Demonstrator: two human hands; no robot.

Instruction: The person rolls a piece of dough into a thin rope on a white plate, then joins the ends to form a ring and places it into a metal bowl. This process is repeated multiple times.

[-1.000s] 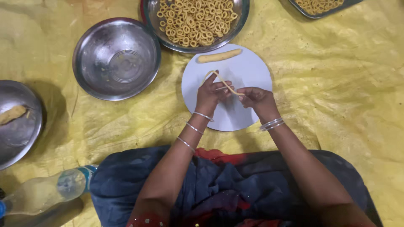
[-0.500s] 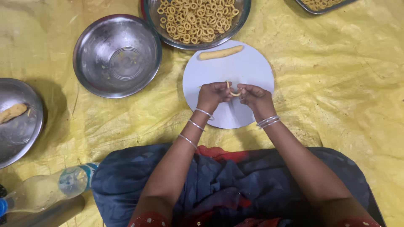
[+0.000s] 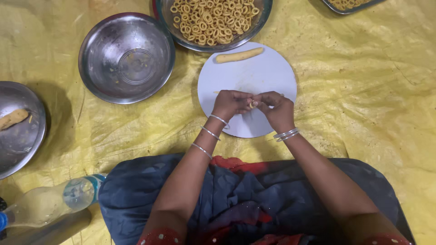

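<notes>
While my left hand [image 3: 230, 103] and right hand [image 3: 274, 107] pinch the soft yellow dough strip [image 3: 251, 104], its ends likely tear easily.

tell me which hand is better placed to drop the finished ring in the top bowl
Probably the left. The left hand and right hand both pinch the dough over the white board, but the bowl of rings lies up and left, nearer the left.

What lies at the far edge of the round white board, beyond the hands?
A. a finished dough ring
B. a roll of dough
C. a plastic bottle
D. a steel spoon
B: a pale roll of dough lies across the far edge of the white board.
</notes>
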